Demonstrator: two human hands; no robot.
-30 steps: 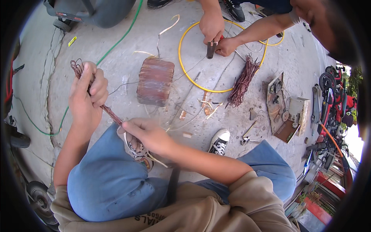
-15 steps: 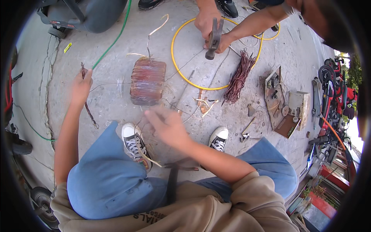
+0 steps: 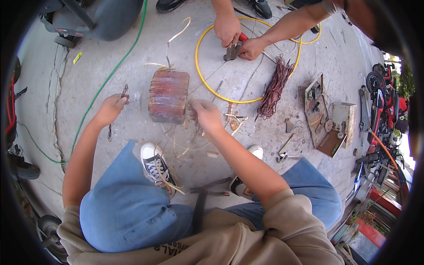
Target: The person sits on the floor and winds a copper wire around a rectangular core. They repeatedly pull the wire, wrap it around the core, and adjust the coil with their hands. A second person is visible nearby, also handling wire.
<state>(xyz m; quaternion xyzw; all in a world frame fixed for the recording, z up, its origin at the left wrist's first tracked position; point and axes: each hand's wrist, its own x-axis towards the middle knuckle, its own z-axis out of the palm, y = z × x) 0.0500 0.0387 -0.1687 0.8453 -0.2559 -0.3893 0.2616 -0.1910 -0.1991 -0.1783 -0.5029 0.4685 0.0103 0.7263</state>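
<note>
A coil of reddish-brown wire (image 3: 168, 98), wound into a thick block, stands on the concrete between my hands. To its left, my left hand (image 3: 110, 110) is closed around a thin bundle of dark wire (image 3: 125, 91), whose lower end hangs below the fist. A thin strand runs from that hand toward the coil. My right hand (image 3: 206, 114) is at the coil's right side with its fingers curled in; whatever they grip is hidden. Two pale-ended leads (image 3: 180, 30) stick up behind the coil.
Ahead, a co-worker's hands (image 3: 227, 30) hold a hammer (image 3: 232, 52) near the ground inside a yellow hose loop (image 3: 197, 57). A dark red wire bundle (image 3: 276, 88) and an opened metal box (image 3: 338, 126) lie right. A green hose (image 3: 110, 73) runs left; pliers (image 3: 210, 193) lie between my feet.
My left hand has moved right, toward the coil, with the wire bundle. My right hand has risen from below the coil to its right side. The co-worker's hammer has come down and turned.
</note>
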